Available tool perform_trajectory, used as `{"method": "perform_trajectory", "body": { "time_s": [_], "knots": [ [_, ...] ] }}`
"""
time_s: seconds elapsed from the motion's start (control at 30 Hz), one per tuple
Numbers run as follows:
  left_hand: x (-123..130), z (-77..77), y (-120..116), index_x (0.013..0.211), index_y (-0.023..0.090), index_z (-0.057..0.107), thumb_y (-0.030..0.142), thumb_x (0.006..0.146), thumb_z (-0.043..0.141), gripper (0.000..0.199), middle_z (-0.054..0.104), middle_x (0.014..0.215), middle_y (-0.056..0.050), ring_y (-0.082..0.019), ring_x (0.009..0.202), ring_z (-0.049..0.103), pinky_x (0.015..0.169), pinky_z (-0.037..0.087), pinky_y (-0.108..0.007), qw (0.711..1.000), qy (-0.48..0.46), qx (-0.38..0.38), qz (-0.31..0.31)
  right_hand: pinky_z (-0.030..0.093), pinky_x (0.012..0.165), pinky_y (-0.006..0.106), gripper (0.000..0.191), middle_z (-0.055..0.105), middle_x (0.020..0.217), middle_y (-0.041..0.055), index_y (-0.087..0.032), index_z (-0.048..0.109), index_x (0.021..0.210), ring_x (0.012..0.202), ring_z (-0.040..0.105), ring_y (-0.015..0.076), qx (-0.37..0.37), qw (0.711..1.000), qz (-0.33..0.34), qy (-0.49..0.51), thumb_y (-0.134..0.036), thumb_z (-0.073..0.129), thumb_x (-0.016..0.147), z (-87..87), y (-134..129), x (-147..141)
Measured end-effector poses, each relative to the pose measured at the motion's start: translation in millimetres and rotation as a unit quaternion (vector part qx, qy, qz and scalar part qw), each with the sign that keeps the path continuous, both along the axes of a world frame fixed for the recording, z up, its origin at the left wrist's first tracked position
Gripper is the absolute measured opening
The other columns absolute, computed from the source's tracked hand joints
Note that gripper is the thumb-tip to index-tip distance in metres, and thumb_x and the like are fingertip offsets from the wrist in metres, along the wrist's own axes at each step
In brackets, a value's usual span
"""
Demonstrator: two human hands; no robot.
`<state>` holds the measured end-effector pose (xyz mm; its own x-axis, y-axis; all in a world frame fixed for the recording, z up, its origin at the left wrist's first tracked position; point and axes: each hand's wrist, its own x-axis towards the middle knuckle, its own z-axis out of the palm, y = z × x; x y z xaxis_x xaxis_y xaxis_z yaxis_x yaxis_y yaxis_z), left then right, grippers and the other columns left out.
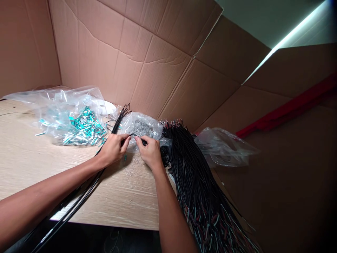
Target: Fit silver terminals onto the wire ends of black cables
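Note:
My left hand [114,147] is closed, pinching the end of a black cable [126,137] between thumb and fingers. Close beside it, my right hand [149,151] grips a slim black tool [143,141] whose thin tip meets the cable end; its exact kind is too small to make out. A bundle of black cables [119,120] rises behind my left hand, and more cable runs under that forearm. Just beyond both hands lies a clear plastic bag [155,127] holding a heap of tiny silvery pieces [142,128].
At left, a clear bag [56,102] holds teal and silver strips [88,123]. A thick bundle of black cables [192,168] with stripped coloured wire ends hangs over the right side of the wooden table [137,211]. Another plastic bag [226,147] lies beyond it. Cardboard walls [105,59] enclose the back.

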<state>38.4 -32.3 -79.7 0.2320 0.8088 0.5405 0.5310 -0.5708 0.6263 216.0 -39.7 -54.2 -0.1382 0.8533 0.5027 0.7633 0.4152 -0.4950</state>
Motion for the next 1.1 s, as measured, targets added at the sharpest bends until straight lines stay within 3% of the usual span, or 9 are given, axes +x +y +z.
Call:
{"method": "perform_trajectory", "body": {
  "time_s": [0.23, 0.4, 0.47, 0.63, 0.83, 1.1],
  "knots": [
    [1.2, -2.0, 5.1, 0.091, 0.012, 0.073, 0.03, 0.101, 0.044, 0.036, 0.061, 0.059, -0.003, -0.014, 0.051, 0.05, 0.058, 0.035, -0.025, 0.998, -0.044, -0.051, -0.006, 0.025, 0.056, 0.029, 0.044, 0.046, 0.056, -0.0038, -0.02, 0.056, 0.064, 0.055, 0.036, 0.0123, 0.01, 0.999, -0.03, 0.034, -0.047, 0.055, 0.098, 1.6, -0.9, 2.0],
    [2.7, -2.9, 8.2, 0.087, 0.012, 0.069, 0.04, 0.103, 0.042, 0.042, 0.057, 0.059, -0.002, -0.013, 0.051, 0.049, 0.053, 0.035, -0.023, 0.979, -0.133, -0.139, -0.065, 0.024, 0.054, 0.028, 0.043, 0.038, 0.055, -0.0059, -0.02, 0.049, 0.064, 0.054, 0.035, 0.0107, 0.01, 0.999, -0.006, 0.039, -0.045, 0.059, 0.096, 0.7, -1.0, 2.2],
    [3.7, -2.5, 8.2, 0.086, 0.013, 0.065, 0.045, 0.102, 0.043, 0.043, 0.051, 0.055, 0.001, -0.011, 0.046, 0.043, 0.047, 0.032, -0.021, 0.957, -0.183, -0.198, -0.106, 0.024, 0.054, 0.027, 0.042, 0.036, 0.056, -0.0062, -0.02, 0.05, 0.064, 0.054, 0.034, 0.0104, 0.005, 0.999, 0.003, 0.043, -0.045, 0.059, 0.096, -0.2, -0.8, 1.8],
    [3.8, 2.1, 6.5, 0.086, 0.016, 0.057, 0.055, 0.098, 0.047, 0.042, 0.037, 0.048, 0.008, -0.007, 0.034, 0.026, 0.033, 0.022, -0.017, 0.871, -0.287, -0.338, -0.211, 0.025, 0.054, 0.026, 0.041, 0.035, 0.059, -0.006, -0.019, 0.056, 0.067, 0.055, 0.033, 0.01, -0.001, 0.998, 0.014, 0.062, -0.048, 0.057, 0.097, -2.2, -0.1, 1.9],
    [4.1, 4.2, 6.6, 0.084, 0.017, 0.055, 0.056, 0.096, 0.054, 0.041, 0.033, 0.045, 0.01, -0.005, 0.031, 0.023, 0.031, 0.022, -0.015, 0.839, -0.326, -0.362, -0.242, 0.026, 0.055, 0.026, 0.039, 0.038, 0.06, -0.0057, -0.018, 0.06, 0.07, 0.056, 0.034, 0.0103, 0.011, 0.997, 0.01, 0.07, -0.048, 0.059, 0.096, -3.4, 0.4, 1.3],
    [5.3, 1.8, 7.0, 0.08, 0.017, 0.052, 0.06, 0.095, 0.056, 0.045, 0.036, 0.048, 0.009, -0.004, 0.033, 0.024, 0.032, 0.019, -0.015, 0.831, -0.332, -0.36, -0.263, 0.026, 0.058, 0.027, 0.044, 0.043, 0.06, -0.0043, -0.017, 0.062, 0.069, 0.058, 0.036, 0.0115, -0.013, 0.997, 0.025, 0.07, -0.049, 0.055, 0.098, -3.6, 1.6, 1.4]
  ]
}}
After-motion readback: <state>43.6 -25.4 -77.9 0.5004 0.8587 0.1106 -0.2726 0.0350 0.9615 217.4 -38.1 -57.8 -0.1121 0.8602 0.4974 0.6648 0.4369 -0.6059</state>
